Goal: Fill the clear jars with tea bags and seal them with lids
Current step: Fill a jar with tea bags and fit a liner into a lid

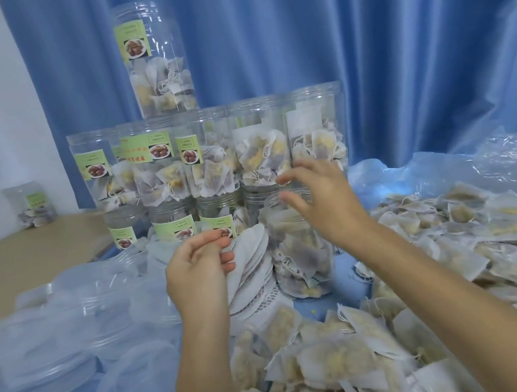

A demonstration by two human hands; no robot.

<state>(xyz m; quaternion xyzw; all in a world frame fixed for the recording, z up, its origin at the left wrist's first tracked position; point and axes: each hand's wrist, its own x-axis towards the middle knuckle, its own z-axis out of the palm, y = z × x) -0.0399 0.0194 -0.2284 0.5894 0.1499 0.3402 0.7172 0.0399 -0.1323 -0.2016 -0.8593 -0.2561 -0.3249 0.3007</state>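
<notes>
A clear jar (pixel 301 253) packed with tea bags stands open in the middle of the blue sheet. My right hand (pixel 321 200) hovers just over its mouth, fingers spread and holding nothing. To the left of the jar leans a fanned stack of white round discs (pixel 253 263). My left hand (pixel 201 270) grips this stack, with thumb and fingertips pinching at the top edge of the front disc. Loose tea bags (pixel 338 350) lie heaped in front and to the right.
Behind the jar rises a stacked wall of labelled jars (pixel 212 159) with tea bags in them, one jar (pixel 155 60) on top. Clear plastic lids (pixel 69 322) pile up at the left. A lone jar (pixel 31 204) sits far left. A blue curtain hangs behind.
</notes>
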